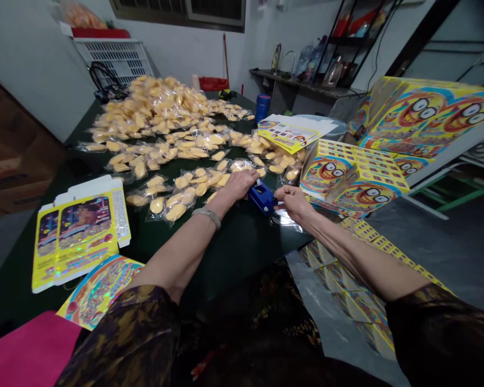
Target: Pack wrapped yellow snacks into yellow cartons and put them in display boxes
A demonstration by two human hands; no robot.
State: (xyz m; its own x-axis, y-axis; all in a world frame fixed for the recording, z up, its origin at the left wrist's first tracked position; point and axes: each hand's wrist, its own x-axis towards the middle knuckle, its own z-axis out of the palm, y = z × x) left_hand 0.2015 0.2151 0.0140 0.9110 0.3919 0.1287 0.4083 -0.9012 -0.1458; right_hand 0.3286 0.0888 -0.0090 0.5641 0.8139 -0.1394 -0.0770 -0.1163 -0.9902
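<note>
"Holding what?"

"Can't tell: curled at the blue dispenser with the left hand, pinching beside it with the right hand, by the desk's near edge."

"Worried?"

"Could skid off that edge (if tugged hard), or snag bagged yellow pieces beyond."

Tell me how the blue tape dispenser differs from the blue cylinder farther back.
The blue tape dispenser is low and elongated, while the blue cylinder is upright and round-sided. The dispenser sits between the left hand and the right hand; the cylinder stands apart from both. They share a blue colour.
</note>
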